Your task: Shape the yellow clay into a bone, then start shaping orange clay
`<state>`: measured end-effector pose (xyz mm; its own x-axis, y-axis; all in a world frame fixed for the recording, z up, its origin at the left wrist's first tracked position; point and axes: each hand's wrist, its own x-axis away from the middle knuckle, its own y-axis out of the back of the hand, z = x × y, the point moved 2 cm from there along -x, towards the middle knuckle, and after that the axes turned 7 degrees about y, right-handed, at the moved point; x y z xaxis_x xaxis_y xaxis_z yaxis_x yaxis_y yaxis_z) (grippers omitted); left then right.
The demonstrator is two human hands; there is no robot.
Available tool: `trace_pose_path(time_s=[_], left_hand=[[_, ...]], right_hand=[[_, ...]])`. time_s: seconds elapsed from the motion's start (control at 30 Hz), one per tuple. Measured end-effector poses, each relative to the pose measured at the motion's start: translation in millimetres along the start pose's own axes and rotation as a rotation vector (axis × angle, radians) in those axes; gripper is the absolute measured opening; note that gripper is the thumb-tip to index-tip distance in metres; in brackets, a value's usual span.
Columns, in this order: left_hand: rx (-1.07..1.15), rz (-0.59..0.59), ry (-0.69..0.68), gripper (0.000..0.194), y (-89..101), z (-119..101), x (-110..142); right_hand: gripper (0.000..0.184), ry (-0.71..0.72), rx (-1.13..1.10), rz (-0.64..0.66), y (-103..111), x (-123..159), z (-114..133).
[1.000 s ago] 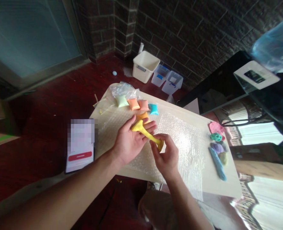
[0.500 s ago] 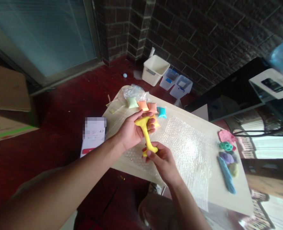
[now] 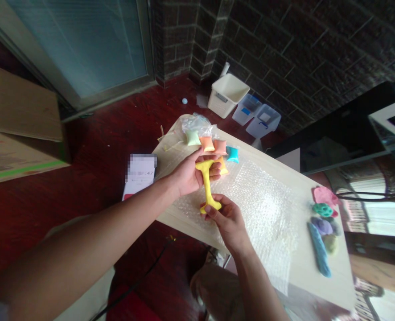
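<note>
bar (image 3: 207,183), yellow: lower end pinched in right hand (image 3: 230,222), upper end against half-open left hand (image 3: 188,177).

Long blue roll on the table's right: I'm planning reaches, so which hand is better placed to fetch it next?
Probably the right hand: it's nearer the long blue roll. The left hand is farther, and both touch the yellow I-shaped piece.

Flat bubble wrap (image 3: 261,209) gives a low, open lane across the tabletop (image 3: 302,209), to the right of the right fingers (image 3: 216,215). The yellow clay piece (image 3: 207,185) bridges the gap to the left fingers (image 3: 216,171); just beyond these, an amber packet (image 3: 223,166) and a row of pillow packets (image 3: 220,147) obstruct the far side. A smartphone (image 3: 140,171) crowds the left edge; a blue roll (image 3: 318,249) and clay lumps (image 3: 323,226) bound the right end.
</note>
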<state>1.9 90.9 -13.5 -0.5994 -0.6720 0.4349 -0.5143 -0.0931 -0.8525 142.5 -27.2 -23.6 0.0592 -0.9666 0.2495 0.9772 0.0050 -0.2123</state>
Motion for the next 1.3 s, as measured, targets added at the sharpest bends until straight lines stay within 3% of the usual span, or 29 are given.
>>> trace_pose_path(time_s=[0.3,0.53,0.8,1.1,1.3], left_hand=[[-0.014,-0.017,-0.061,0.048,-2.4,-3,1],[-0.396,0.04,-0.08,0.015,2.0,6,4],[-0.621,0.005,-0.104,0.027,3.4,14,10],[-0.661,-0.007,-0.107,0.033,0.9,14,14],[-0.814,-0.013,-0.121,0.038,4.5,17,14]], right_hand=[[0.034,0.03,-0.01,-0.08,5,-1,3],[0.022,0.187,0.043,-0.208,37,-4,23],[0.029,0.238,0.122,-0.225,57,-9,29],[0.034,0.253,0.128,-0.256,63,-11,31],[0.032,0.304,0.16,-0.224,65,-9,33]])
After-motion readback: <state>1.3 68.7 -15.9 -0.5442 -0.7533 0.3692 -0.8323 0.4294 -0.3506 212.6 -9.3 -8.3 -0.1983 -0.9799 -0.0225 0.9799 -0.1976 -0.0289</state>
